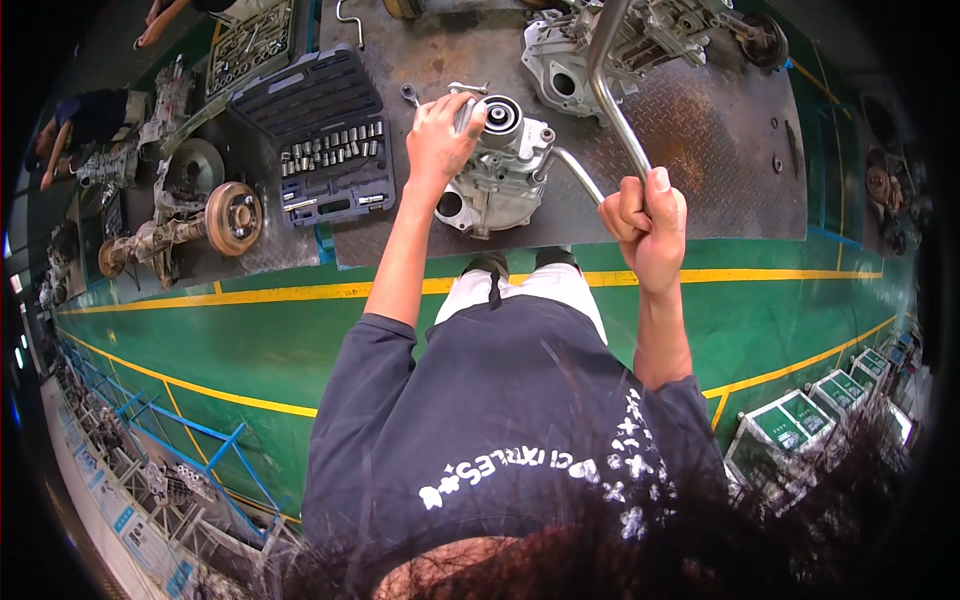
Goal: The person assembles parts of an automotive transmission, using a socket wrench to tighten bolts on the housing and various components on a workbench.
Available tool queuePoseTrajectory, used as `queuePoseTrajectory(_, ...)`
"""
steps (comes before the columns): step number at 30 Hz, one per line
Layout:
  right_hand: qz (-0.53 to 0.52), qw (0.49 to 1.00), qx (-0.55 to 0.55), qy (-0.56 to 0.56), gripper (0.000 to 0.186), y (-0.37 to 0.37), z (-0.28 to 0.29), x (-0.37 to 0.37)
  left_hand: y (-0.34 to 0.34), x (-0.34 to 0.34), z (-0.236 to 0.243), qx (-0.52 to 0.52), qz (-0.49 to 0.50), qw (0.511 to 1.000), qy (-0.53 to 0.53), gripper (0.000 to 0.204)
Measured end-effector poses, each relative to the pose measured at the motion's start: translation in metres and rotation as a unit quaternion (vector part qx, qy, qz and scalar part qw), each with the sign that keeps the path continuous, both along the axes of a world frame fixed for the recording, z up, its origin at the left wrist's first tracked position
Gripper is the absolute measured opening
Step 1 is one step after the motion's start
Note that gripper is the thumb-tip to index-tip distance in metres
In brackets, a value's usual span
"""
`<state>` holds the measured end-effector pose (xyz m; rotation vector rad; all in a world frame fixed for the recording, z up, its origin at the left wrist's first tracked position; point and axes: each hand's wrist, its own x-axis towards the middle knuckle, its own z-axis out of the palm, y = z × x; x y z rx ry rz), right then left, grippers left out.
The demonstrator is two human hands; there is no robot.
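Observation:
My left hand (443,138) curls its fingers against the upper left side of a grey cast-metal gear housing (500,190), next to a round bearing opening (500,117) on top. What lies under those fingertips is partly hidden. In my right hand (648,222), closed in a fist with the thumb up, is a cranked speed-handle wrench (620,115). One length of it rises past the top edge of the view. Its other length slants to the right side of the housing, where the tip is hard to make out. Behind my left hand lies a ratchet wrench (410,95).
A blue socket case (340,195) lies open on the left of the metal bench (720,215). Larger gearbox castings (570,85) stand at the far right. An axle with a brake drum (235,218) sits farther left. Another person's arm (160,20) shows at upper left.

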<state>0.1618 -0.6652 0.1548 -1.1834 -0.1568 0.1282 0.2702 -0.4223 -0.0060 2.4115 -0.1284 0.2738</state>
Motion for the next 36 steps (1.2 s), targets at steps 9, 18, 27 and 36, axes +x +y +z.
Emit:
queuePoseTrajectory(9, 0.160, 0.986, -0.038, -0.003, 0.055, -0.027, 0.000, 0.028, 0.003, 0.007, 0.002, 0.043, 0.018, 0.996, -0.073, 0.051)
queuePoseTrajectory(18, 0.238, 0.971, 0.033, 0.001, 0.056, -0.067, -0.020, 0.062, -0.036, 0.009, 0.092, -0.354, -0.227, 0.906, 0.037, 0.049)
queuePoseTrajectory(27, -0.053, 0.994, -0.095, -0.029, 0.052, 0.054, -0.001, -0.025, -0.079, -0.027, -0.012, -0.544, -0.289, 0.745, 0.256, 0.064)
queuePoseTrajectory(36, -0.107, 0.991, -0.051, -0.069, 0.056, 0.104, -0.012, -0.024, -0.105, -0.028, -0.075, -0.588, -0.263, 0.706, 0.295, 0.073)
